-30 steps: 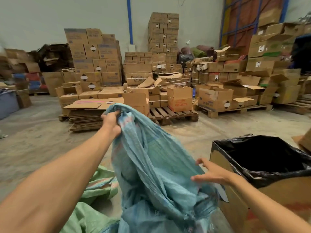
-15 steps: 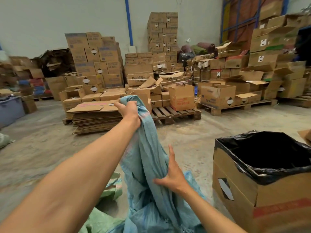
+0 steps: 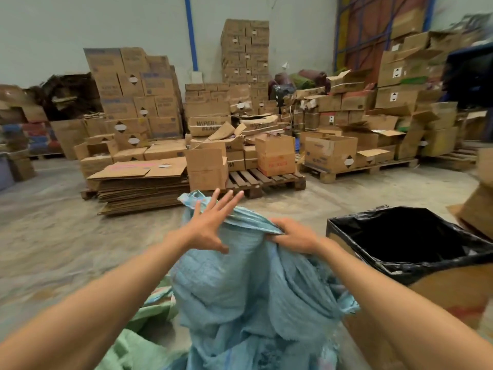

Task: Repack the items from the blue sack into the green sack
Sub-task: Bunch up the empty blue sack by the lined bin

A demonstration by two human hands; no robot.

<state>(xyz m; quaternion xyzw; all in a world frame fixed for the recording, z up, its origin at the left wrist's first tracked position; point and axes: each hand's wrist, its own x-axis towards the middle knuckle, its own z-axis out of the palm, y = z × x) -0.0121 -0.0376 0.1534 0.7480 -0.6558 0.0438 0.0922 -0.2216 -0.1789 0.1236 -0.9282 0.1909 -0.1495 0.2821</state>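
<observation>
The blue sack (image 3: 240, 289) stands crumpled on the floor right in front of me, its top edge bunched up. My left hand (image 3: 210, 222) is spread flat with straight fingers against the upper left of the sack's top. My right hand (image 3: 293, 236) grips a fold of the sack's rim at the upper right. The green sack (image 3: 138, 340) lies flat on the floor at the lower left, partly under the blue one. What is inside the blue sack is hidden.
A cardboard box lined with a black bag (image 3: 408, 241) stands close on my right. Ahead lie a stack of flattened cardboard (image 3: 144, 188) and a wooden pallet (image 3: 261, 180) with boxes. Tall box stacks line the back wall. Bare concrete floor (image 3: 58, 236) stretches left.
My left hand let go of the raised sack top and now lies flat against it, lower down. My right hand moved up from the sack's side and took hold of the rim.
</observation>
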